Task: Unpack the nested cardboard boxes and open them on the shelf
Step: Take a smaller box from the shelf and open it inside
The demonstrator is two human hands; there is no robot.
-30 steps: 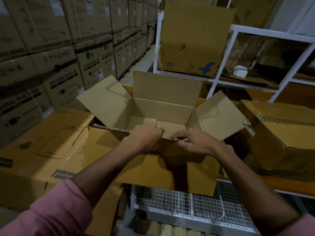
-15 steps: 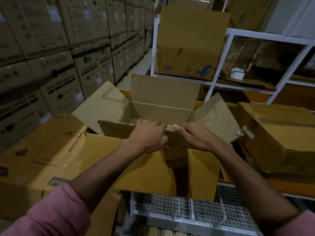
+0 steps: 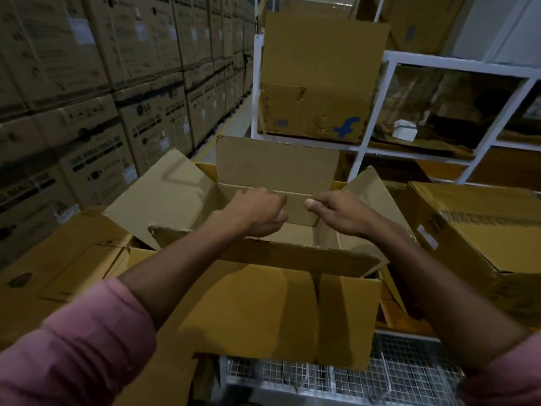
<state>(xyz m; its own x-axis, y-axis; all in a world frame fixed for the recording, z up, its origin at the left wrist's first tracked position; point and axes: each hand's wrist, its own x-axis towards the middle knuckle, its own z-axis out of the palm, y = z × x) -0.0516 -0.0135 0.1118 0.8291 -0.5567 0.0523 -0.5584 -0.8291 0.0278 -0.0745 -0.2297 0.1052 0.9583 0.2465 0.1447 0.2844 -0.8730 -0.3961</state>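
— Reaching over the near flap, both hands are inside the mouth of the open box [image 3: 263,177]. The left hand [image 3: 257,212] is curled into a loose fist, knuckles up; whether it pinches any cardboard, I cannot tell from here.

— And the right?

— The right hand [image 3: 339,213] has its fingers bent inward, one fingertip pointing toward the left hand. Nothing visibly between the fingers. Grip uncertain there too.

— Where's the box sitting?

— Straight ahead of the person, at the front of the orange shelf [image 3: 409,329]. All four flaps up or splayed: far flap upright, side flaps angled outward, near flap [image 3: 278,315] folded down toward the person, hanging over the wire-mesh rack [image 3: 395,379] below.

— Neighbours?

— A closed carton [image 3: 483,230] just beside it on the right. A flat-topped carton [image 3: 58,268] on the left, touching or nearly so. Behind, a white rack [image 3: 377,104] carries a tall opened box with a blue "f" logo [image 3: 316,83] and a small white object [image 3: 405,129]. Along the left aisle, stacked LG cartons [image 3: 102,83]. Pink sleeves [image 3: 73,361] on both forearms.
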